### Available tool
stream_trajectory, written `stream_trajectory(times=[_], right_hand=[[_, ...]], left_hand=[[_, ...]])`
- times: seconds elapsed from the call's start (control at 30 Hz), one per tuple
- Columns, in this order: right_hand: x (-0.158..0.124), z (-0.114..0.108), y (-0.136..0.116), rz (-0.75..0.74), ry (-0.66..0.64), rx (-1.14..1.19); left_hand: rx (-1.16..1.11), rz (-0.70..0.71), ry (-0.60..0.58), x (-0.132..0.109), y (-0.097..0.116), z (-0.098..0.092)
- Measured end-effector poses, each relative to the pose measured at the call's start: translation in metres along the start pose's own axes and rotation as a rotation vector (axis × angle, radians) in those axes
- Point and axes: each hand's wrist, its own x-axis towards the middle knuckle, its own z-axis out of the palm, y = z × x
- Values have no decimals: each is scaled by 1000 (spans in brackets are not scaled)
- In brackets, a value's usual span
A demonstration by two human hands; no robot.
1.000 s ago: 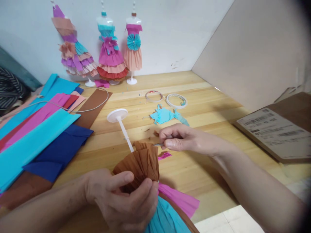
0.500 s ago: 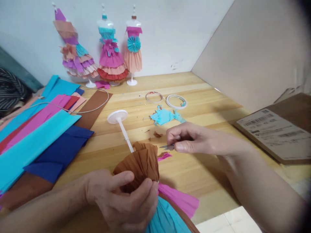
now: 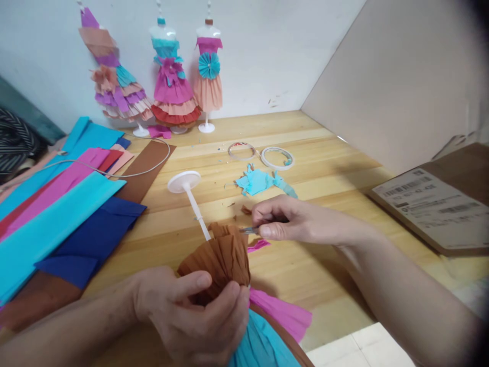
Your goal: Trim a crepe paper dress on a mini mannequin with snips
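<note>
My left hand (image 3: 202,311) is closed around a doll-size dress form clad in crepe paper, tipped with its white stand (image 3: 184,182) pointing away from me. Gathered brown crepe paper (image 3: 219,255) fans out above my fingers. Below them hang a turquoise crepe layer (image 3: 260,341) and a pink strip (image 3: 284,313). My right hand (image 3: 282,219) is closed on small scissors (image 3: 249,231), whose metal blades reach the upper right edge of the brown paper. The scissors' handles are hidden inside my fingers.
Three dressed mini forms, one in turquoise and pink (image 3: 173,86), stand against the wall. Folded crepe sheets (image 3: 64,219) and a grey cable (image 3: 148,171) lie left. Tape rolls (image 3: 277,158) and turquoise scraps (image 3: 254,181) sit mid-table. A cardboard box (image 3: 435,204) stands right.
My right hand has moved left with the scissors, bringing the blades from beside the brown paper to its edge. My left hand keeps its hold.
</note>
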Motion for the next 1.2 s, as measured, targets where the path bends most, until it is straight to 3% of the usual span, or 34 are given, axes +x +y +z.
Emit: stream_trajectory(times=[0.17, 0.3, 0.37, 0.53, 0.73, 0.97, 1.2], right_hand=[[1, 0, 0, 10, -25, 59], [2, 1, -1, 0, -63, 96], [2, 1, -1, -3, -69, 107], [2, 6, -2, 15, -29, 109], [4, 10, -2, 25, -35, 115], [5, 12, -2, 32, -12, 194], [6, 14, -1, 22, 6, 235]], left_hand=[[-12, 87, 91, 1, -5, 2], [-30, 112, 61, 5, -13, 2], [-34, 190, 98, 6, -14, 1], [-35, 139, 3, 2, -10, 0], [-43, 118, 8, 1, -7, 0], [-32, 196, 81, 2, -14, 3], [-18, 146, 48, 4, -12, 1]])
